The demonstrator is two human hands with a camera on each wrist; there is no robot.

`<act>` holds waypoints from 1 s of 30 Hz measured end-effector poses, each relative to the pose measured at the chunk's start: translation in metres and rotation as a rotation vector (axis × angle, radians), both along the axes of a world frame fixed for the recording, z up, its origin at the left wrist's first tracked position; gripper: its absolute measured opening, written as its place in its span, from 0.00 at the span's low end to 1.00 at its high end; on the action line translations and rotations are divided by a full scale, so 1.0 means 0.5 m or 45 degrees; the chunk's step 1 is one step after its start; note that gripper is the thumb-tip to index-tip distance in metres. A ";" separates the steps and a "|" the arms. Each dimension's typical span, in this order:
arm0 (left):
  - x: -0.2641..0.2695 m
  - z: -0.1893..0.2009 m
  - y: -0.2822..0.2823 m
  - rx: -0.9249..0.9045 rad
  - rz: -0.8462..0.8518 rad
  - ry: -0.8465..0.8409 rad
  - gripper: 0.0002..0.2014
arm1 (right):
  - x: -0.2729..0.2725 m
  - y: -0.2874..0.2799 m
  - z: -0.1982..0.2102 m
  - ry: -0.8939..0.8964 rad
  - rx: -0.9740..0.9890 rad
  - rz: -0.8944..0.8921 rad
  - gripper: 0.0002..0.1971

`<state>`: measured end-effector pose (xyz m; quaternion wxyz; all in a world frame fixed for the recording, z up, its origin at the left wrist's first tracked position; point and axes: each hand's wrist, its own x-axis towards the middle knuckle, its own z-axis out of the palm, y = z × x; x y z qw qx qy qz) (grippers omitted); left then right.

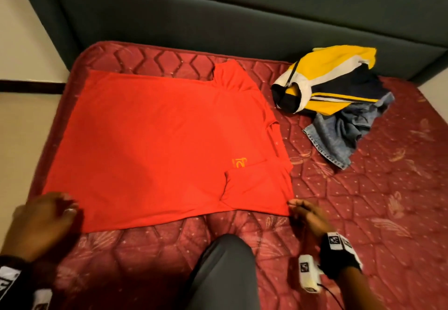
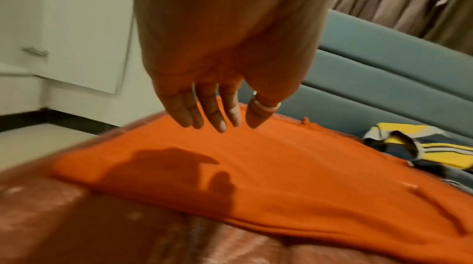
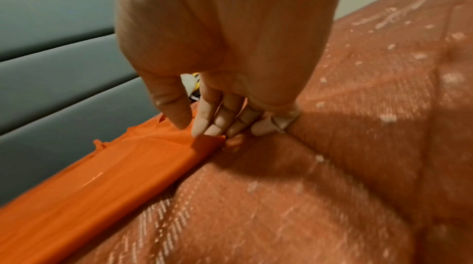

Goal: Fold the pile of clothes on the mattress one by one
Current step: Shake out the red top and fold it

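Orange shirt (image 3: 107, 169) corner, right hand (image 3: 220, 78) perhaps pinching

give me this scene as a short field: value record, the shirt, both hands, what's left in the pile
surface: red quilted mattress
item being folded: red t-shirt, spread flat, near sleeve tucked in
left hand: open, above the shirt's near left corner
right hand: fingertips at the shirt's near right corner, grip unclear
still unfolded: yellow and navy jacket lying on blue jeans

Warm dim light, blurred edges (wrist views)
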<state>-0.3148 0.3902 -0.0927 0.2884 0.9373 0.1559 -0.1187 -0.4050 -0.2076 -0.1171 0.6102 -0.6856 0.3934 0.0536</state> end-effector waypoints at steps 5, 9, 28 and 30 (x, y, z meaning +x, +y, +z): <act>-0.003 0.037 -0.308 -0.509 -0.405 0.069 0.06 | 0.008 0.027 -0.028 -0.050 0.130 -0.207 0.12; 0.018 -0.011 -0.480 -0.599 -0.730 0.184 0.17 | 0.020 0.012 -0.055 -0.096 0.211 -0.219 0.12; -0.060 -0.092 -0.612 -0.684 -0.319 0.200 0.22 | 0.017 -0.009 -0.030 -0.063 0.219 0.003 0.36; -0.052 -0.088 -0.610 -0.745 -0.287 0.210 0.24 | 0.018 -0.011 -0.018 -0.020 0.145 0.057 0.28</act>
